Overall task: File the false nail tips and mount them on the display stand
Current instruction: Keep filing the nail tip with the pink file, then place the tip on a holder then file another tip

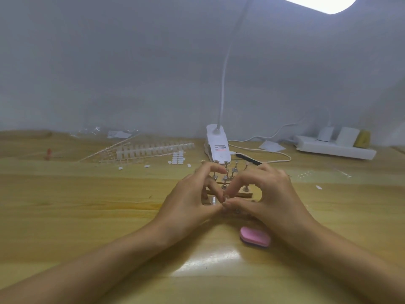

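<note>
My left hand [192, 200] and my right hand [265, 194] meet fingertip to fingertip at mid-table, pinching a small false nail tip [225, 197] between them; it is mostly hidden by the fingers. Just behind the hands stands the wooden display stand [245, 195] with several metal holders [225, 170] rising from it. A pink buffer block [255, 236] lies on the table below my right hand. Strips of clear nail tips [151, 149] and a sheet of white adhesive tabs [178, 158] lie further back on the left.
A white clip lamp [217, 143] stands behind the stand, its cable running right toward a white power strip [335, 148]. A dark nail file [249, 159] lies by the lamp base. A small red object [49, 152] and plastic wrappers sit at far left.
</note>
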